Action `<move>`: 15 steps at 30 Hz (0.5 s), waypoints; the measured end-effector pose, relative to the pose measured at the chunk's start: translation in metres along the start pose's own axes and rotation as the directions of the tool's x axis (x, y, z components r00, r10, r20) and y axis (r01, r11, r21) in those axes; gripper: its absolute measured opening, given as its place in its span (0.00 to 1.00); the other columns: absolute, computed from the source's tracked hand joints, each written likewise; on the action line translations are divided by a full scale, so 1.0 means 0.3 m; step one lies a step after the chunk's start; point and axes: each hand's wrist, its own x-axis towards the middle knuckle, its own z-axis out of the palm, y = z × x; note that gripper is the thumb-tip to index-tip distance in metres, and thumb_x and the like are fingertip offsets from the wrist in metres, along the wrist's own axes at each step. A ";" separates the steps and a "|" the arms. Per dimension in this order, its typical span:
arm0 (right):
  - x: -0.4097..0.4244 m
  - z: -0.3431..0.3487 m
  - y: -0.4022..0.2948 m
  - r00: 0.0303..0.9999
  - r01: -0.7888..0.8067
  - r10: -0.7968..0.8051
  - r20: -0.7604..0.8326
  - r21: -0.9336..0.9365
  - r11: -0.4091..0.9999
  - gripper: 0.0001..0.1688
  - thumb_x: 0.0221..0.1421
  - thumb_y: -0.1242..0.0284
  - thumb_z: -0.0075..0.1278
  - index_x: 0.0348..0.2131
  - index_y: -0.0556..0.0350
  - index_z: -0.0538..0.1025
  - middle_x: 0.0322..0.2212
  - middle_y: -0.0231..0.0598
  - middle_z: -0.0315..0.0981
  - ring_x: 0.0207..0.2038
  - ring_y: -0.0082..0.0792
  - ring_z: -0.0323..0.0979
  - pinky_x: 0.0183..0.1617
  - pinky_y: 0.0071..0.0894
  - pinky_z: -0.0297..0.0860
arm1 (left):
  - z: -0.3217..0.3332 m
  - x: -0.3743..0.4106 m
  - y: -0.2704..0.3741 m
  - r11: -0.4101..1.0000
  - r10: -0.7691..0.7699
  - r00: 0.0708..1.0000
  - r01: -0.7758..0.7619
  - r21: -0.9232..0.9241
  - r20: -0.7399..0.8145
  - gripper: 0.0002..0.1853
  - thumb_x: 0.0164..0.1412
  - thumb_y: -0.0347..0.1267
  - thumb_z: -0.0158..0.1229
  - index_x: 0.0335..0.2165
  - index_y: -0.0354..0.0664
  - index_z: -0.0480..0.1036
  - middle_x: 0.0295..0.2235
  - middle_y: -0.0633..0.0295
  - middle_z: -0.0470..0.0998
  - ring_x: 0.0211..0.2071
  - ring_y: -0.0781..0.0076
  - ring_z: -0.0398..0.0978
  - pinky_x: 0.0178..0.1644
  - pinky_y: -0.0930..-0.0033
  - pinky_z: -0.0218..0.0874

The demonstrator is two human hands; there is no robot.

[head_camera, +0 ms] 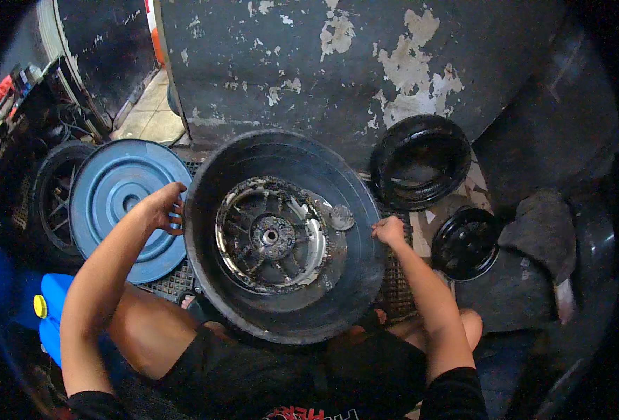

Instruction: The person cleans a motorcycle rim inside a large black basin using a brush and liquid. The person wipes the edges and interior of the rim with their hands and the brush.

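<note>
A large black plastic tub stands between my knees. My left hand is at its left rim, fingers spread against the outer wall. At the right rim, my right hand has its fingers curled at the tub's edge. Inside the tub lies a spoked motorcycle wheel rim, wet and streaked with dark grime, its hub facing up. A small clear, rounded object lies beside the rim, on its right; what it is cannot be told. Some liquid seems to pool around it.
A round blue lid leans at the left, before another spoked wheel. A black tyre and a black round basin sit to the right, near a dark cloth. A blue jerrycan stands left; a peeling wall rises ahead.
</note>
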 end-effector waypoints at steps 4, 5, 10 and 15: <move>0.068 -0.019 -0.052 0.988 0.077 -0.071 -0.135 0.037 0.996 0.09 0.39 0.72 0.59 0.25 0.59 0.80 0.22 0.48 0.76 0.27 0.42 0.76 0.35 0.34 0.72 | 0.039 -0.083 0.017 0.997 -0.042 0.999 0.041 -0.070 -0.012 0.21 0.55 0.44 0.43 0.37 0.36 0.63 0.35 0.55 0.66 0.39 0.58 0.63 0.45 0.46 0.55; 0.067 -0.047 -0.063 0.974 0.118 -0.121 -0.193 -0.027 0.993 0.08 0.39 0.75 0.56 0.26 0.59 0.80 0.24 0.50 0.76 0.30 0.44 0.76 0.37 0.35 0.71 | 0.052 -0.098 0.033 0.997 -0.039 0.999 0.040 -0.063 0.015 0.20 0.55 0.44 0.43 0.37 0.37 0.63 0.34 0.55 0.66 0.38 0.59 0.63 0.45 0.46 0.54; 0.014 -0.130 -0.231 0.963 0.199 -0.187 -0.194 0.048 0.979 0.11 0.39 0.80 0.50 0.28 0.59 0.80 0.28 0.52 0.75 0.33 0.46 0.75 0.41 0.36 0.70 | 0.038 -0.097 0.006 0.990 -0.023 0.998 0.015 -0.140 -0.055 0.19 0.51 0.43 0.45 0.35 0.38 0.64 0.30 0.59 0.66 0.34 0.63 0.63 0.42 0.52 0.52; -0.033 -0.157 -0.347 0.957 0.233 -0.233 -0.173 -0.015 0.972 0.11 0.41 0.80 0.49 0.29 0.59 0.80 0.29 0.53 0.75 0.33 0.48 0.75 0.42 0.37 0.70 | 0.021 -0.081 -0.014 0.982 -0.003 1.000 0.000 -0.189 -0.018 0.22 0.49 0.43 0.47 0.39 0.39 0.63 0.32 0.59 0.68 0.35 0.64 0.64 0.44 0.55 0.52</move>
